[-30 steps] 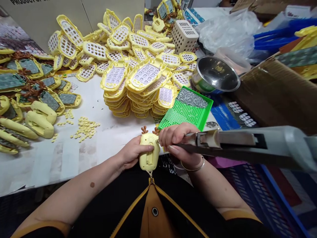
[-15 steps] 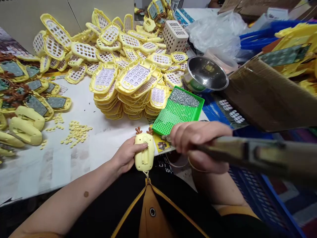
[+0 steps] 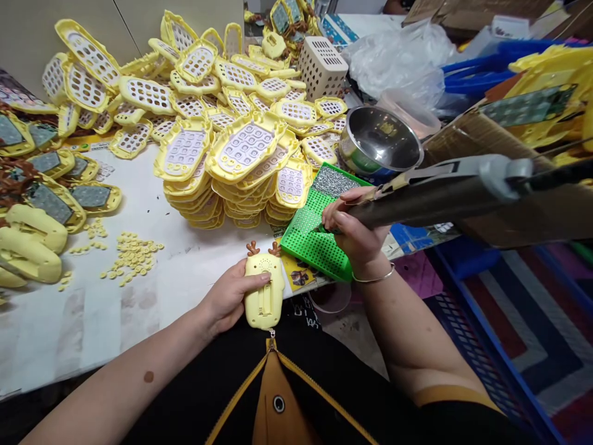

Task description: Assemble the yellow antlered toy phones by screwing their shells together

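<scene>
My left hand grips a small yellow toy phone with brown antlers at the table's near edge, its back side up. Wrapped round a long grey electric screwdriver, my right hand holds the tool's tip down on the green screw tray. A patch of silver screws lies at the tray's far end.
A heap of yellow keypad shells fills the table's middle and back. Assembled yellow pieces with circuit boards lie at the left, beside small yellow buttons. A steel bowl, white basket, cardboard box and blue crate stand right.
My right hand has carried the screwdriver away from the toy phone, up and right onto the green tray. The left hand has kept hold of the phone.
</scene>
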Motion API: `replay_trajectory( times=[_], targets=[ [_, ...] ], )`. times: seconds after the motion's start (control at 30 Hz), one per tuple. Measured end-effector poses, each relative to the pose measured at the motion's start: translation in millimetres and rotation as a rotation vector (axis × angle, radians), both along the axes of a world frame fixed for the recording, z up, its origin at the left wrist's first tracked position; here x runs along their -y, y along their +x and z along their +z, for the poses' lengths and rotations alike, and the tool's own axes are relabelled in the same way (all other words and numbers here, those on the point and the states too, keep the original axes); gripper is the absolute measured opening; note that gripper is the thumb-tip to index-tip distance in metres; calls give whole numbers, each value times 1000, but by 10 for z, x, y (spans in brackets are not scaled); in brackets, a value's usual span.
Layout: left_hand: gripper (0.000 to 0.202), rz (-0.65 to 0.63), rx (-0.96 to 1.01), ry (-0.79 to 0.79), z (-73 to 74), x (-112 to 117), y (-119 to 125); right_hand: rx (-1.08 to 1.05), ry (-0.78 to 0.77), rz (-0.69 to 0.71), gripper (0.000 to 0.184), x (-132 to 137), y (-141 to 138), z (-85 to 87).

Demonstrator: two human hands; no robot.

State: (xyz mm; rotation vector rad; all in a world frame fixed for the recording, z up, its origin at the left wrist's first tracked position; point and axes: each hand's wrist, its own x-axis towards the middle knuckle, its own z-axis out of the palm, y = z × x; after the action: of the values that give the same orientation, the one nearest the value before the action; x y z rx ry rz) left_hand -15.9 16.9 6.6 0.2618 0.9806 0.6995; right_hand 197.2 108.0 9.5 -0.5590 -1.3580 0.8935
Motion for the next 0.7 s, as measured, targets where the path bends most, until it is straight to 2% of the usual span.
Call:
replay_trajectory(
  times=[0.27, 0.37, 0.53, 0.63, 0.7],
  targets=[
    [43, -13, 24, 26, 3, 17, 11, 34, 2, -20, 21, -39, 24, -100],
    [45, -13, 13, 34, -1, 52, -3, 37, -3, -7, 21, -30, 7, -75],
    [48, -9, -22, 54, 12, 114, 6, -33, 41, -44, 16, 178, -149, 190],
    [46, 0, -30, 87, 12, 127, 29, -72, 65, 75, 14, 419, -334, 360],
    [43, 9, -34, 119, 3, 132, 41, -72, 59, 193, 17, 571, -463, 406]
  ],
)
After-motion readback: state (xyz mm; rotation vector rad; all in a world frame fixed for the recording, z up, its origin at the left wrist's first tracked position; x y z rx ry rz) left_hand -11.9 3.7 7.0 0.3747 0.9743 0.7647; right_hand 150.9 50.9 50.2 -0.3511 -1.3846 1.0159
